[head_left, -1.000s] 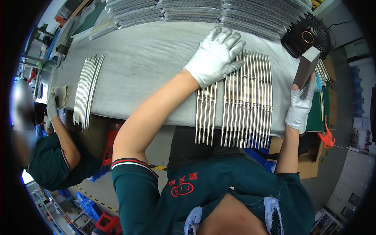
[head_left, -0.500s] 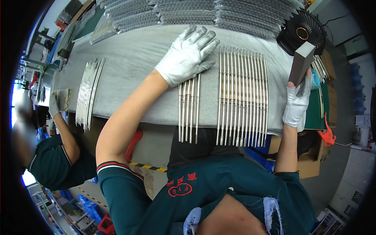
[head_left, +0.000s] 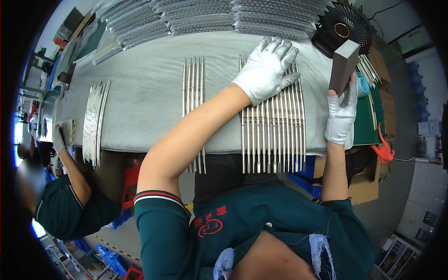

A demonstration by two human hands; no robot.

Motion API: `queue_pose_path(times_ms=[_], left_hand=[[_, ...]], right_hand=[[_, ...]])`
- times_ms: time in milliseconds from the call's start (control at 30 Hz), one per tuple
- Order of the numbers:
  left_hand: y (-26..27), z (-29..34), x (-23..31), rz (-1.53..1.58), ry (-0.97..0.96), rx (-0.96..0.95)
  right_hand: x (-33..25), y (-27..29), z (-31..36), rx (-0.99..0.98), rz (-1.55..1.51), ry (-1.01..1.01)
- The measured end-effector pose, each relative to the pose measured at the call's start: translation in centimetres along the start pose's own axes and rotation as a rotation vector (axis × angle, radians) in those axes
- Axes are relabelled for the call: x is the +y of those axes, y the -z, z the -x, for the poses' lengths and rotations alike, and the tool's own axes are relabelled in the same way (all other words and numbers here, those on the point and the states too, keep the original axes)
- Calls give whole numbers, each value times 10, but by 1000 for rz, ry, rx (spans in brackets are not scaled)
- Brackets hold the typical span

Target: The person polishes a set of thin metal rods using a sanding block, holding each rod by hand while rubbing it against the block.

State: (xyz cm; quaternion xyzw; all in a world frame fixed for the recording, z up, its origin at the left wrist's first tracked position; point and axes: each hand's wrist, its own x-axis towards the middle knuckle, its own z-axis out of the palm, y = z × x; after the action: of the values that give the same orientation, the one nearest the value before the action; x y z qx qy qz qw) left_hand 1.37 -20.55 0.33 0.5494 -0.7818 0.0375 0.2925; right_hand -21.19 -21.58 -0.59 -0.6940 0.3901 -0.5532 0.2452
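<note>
Wrapped stacks (head_left: 280,17) and a fan (head_left: 343,30) stand beyond rods (head_left: 273,137).

Slim, shiny silver rods (head_left: 263,135) lie side by side in a wide row, straight and parallel, their near ends jutting past the edge of the table (head_left: 144,93). A narrower row (head_left: 193,81) lies apart to the left. Farther right, a brown block (head_left: 341,72) with a pale end stands raised, tilted rightward.

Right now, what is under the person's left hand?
A row of metal rods: their near lengths show past the left hand. The stretches beneath it are covered, so actual contact cannot be seen.
</note>
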Motion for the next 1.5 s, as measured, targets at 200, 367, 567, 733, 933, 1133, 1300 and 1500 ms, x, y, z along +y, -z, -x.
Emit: queue_pose_path(times_ms=[200,367,567,733,933,1133,1300,1500], left_hand=[[36,20,-22,-179,-138,-138],[42,22,-23,-212,-193,-110],[15,-1,2,-130,-252,-23],[9,-8,10,-104,-268,-25],[42,20,-15,-246,-286,-148],[57,19,-16,-343,-270,-155],[16,-14,24,-177,-348,-68],[-29,-45,38,-4,-259,-17]], right_hand=[[-2,0,2,6,-55,-8],[-2,1,2,-12,-1,45],[-5,-1,2,-14,37,4],[-4,-1,2,-5,-1,15],[-5,1,2,3,2,11],[-3,2,2,12,67,62],[-2,0,3,25,-2,59],[-2,2,3,-48,5,32]])
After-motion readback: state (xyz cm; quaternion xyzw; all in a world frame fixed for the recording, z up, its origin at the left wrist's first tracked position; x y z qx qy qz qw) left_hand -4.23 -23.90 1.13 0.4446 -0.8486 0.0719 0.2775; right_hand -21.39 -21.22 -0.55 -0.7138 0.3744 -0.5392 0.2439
